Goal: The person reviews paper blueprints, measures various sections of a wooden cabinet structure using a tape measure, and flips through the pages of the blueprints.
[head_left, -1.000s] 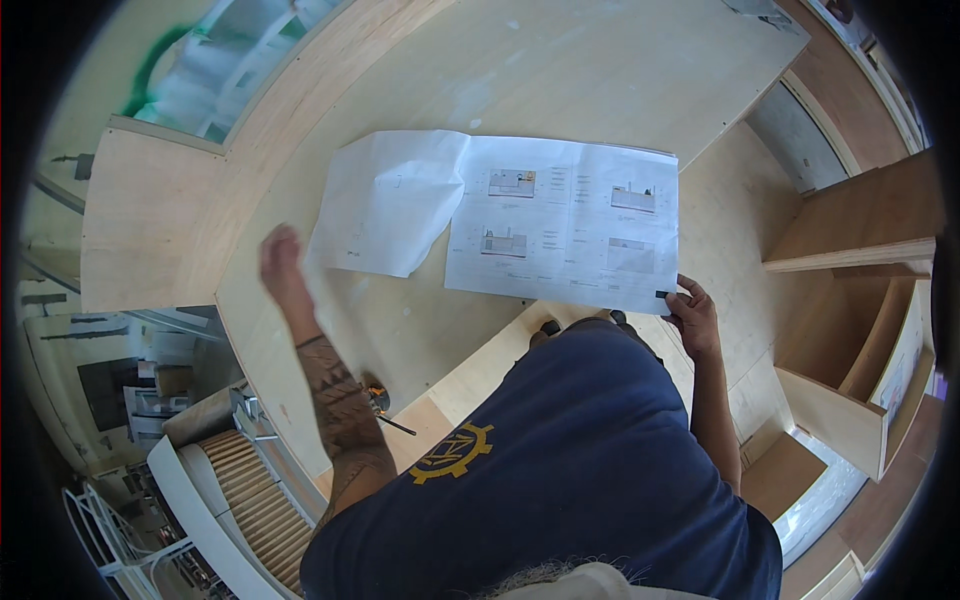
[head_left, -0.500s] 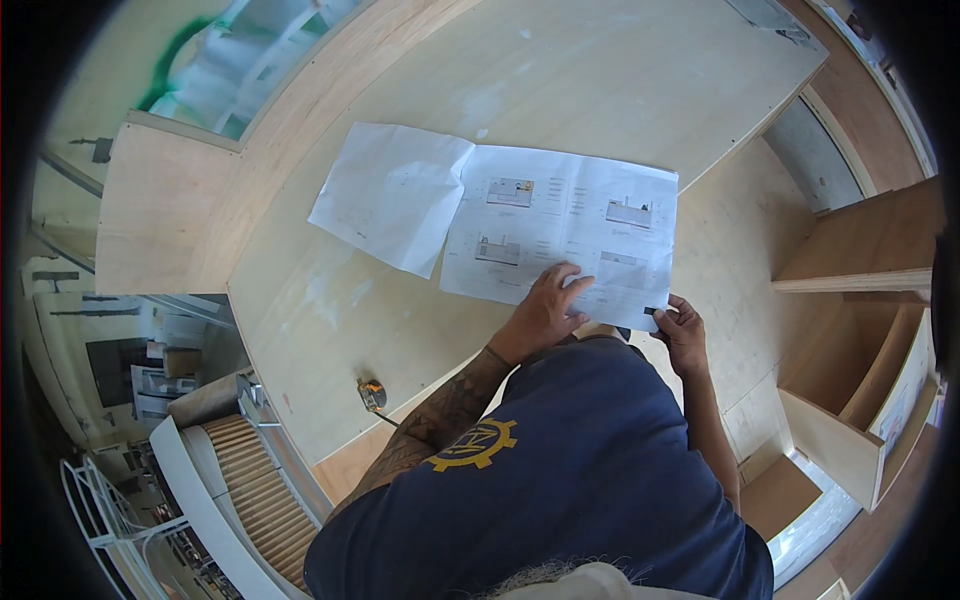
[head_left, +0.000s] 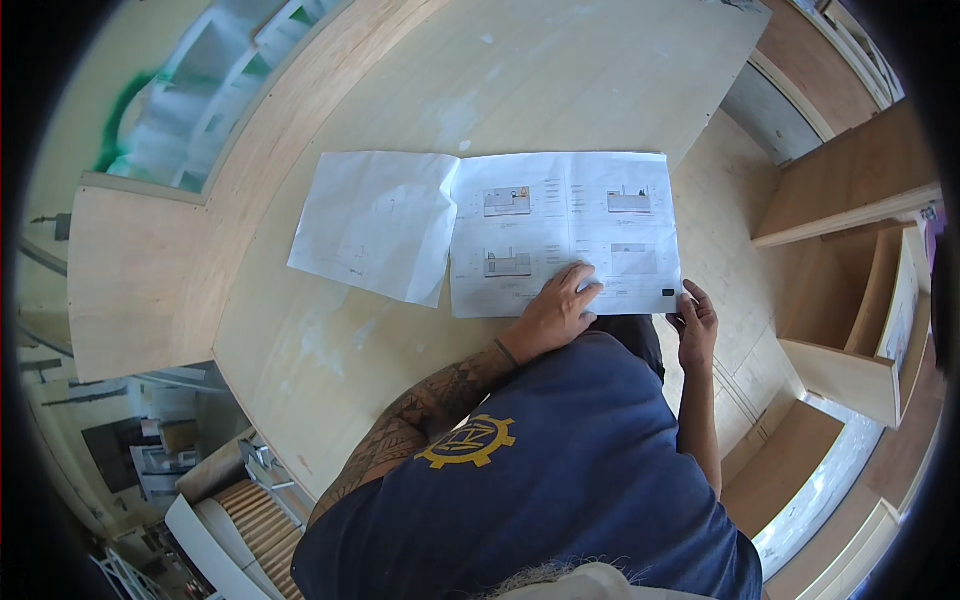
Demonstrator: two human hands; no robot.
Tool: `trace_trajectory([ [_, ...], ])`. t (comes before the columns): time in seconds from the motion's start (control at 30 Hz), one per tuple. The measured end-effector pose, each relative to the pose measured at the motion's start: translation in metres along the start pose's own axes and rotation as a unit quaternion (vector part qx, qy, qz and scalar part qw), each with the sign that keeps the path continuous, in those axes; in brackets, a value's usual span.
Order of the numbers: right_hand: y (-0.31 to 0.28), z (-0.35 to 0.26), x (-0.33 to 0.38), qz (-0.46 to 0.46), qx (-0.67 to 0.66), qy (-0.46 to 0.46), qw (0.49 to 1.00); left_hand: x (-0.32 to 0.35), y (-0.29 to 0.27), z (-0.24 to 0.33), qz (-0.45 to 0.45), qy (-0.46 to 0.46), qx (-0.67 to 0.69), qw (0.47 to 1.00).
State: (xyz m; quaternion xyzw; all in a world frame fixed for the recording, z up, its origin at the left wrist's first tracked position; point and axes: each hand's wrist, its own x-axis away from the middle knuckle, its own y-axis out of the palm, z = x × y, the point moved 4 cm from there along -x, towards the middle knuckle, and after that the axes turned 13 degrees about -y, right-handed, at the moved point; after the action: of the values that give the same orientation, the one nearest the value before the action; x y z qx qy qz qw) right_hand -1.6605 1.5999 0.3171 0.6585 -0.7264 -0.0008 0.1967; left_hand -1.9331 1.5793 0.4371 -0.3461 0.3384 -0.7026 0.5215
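Note:
A large unfolded paper drawing sheet [head_left: 540, 225] lies on a pale plywood tabletop [head_left: 400, 110]. Small elevation drawings are printed on its right part, and its left flap [head_left: 375, 225] is nearly blank and creased. My left hand [head_left: 556, 308] rests on the sheet's lower edge, fingers stretched out and a little apart over the print. At the lower right corner, beside a small black block, my right hand [head_left: 698, 325] has its fingers closed on the paper's edge. That corner reaches past the tabletop's near edge.
A raised plywood border [head_left: 250, 150] curves along the table's left side. Open wooden cabinet boxes [head_left: 840, 290] stand on the right, with a plywood floor [head_left: 735, 220] between. A slatted curved piece [head_left: 260, 525] is at the lower left. Plastic-wrapped material [head_left: 200, 90] lies upper left.
The sheet now lies straighter, its right side turned upward and its left flap lower in view. My right hand has shifted slightly right along the corner. The view has turned; the tape measure is out of sight.

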Motion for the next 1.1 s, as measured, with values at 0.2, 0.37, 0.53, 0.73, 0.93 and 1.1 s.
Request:
trace_trajectory([
  [0.2,0.005,-0.013,0.014,0.034,0.045,-0.025,0.998,-0.001,-0.004,-0.005,-0.002,0.02,-0.003,1.0],
  [0.37,0.013,-0.023,0.016,0.032,0.075,-0.035,0.996,-0.005,-0.009,-0.015,-0.018,0.035,0.041,0.998],
  [0.53,0.018,-0.025,0.016,0.041,0.058,-0.033,0.997,-0.006,-0.018,-0.022,-0.031,0.043,0.073,0.996],
  [0.73,0.017,-0.018,0.01,0.053,-0.008,0.015,0.998,-0.007,-0.023,-0.026,-0.034,0.049,0.078,0.995],
  [0.93,0.015,-0.022,0.001,0.049,-0.077,0.011,0.996,-0.009,-0.023,-0.028,-0.018,0.04,0.091,0.995],
  [1.1,0.017,-0.031,-0.006,0.072,-0.065,-0.013,0.995,-0.01,-0.025,-0.029,-0.011,0.042,0.104,0.994],
])
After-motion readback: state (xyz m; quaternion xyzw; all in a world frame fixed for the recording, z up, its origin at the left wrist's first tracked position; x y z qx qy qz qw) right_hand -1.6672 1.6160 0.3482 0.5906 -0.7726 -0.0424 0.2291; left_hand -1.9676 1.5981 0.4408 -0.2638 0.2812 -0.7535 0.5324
